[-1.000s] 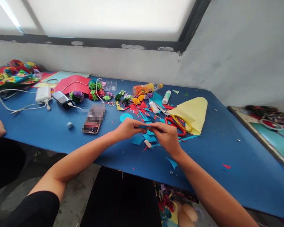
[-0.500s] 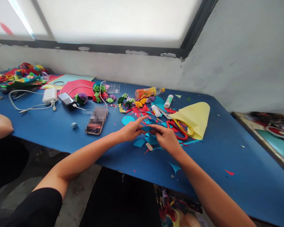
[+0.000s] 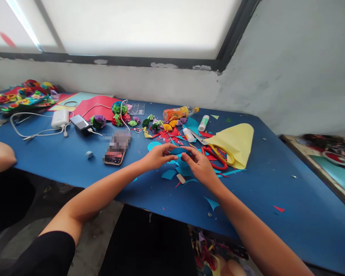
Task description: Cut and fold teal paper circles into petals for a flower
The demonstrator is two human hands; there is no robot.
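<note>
- A small piece of blue paper [image 3: 178,151] is held above the desk [image 3: 247,214], between the left hand [image 3: 157,156] and the right hand [image 3: 200,165].
- The piece is a plain, medium blue, darker than the loose scraps beneath it. It looks thin and slightly curved, wider from side to side than it is tall from this view. Fingers cover both ends, so its full outline cannot be told.
- The left hand grips the left end, with the index finger along the top and the thumb below.
- The right hand grips the other end, fingers bent over the upper edge and thumb lower down, near the left thumb.
- Light blue paper scraps [image 3: 169,174] lie under and in front of the hands, some with curved edges, beside a small whitish block [image 3: 181,178].
- A light blue paper disc [image 3: 153,146] lies flat, near the left hand.
- Scissors [image 3: 206,144] with red and yellow handles lie beyond the right hand, next to a large sheet of yellow paper [image 3: 239,141].
- Farther back are red scraps [image 3: 166,135], two white tubes [image 3: 203,123], an orange-labelled bottle [image 3: 176,113] on its side and small folded paper pieces [image 3: 167,127] in yellow, green and purple.
</note>
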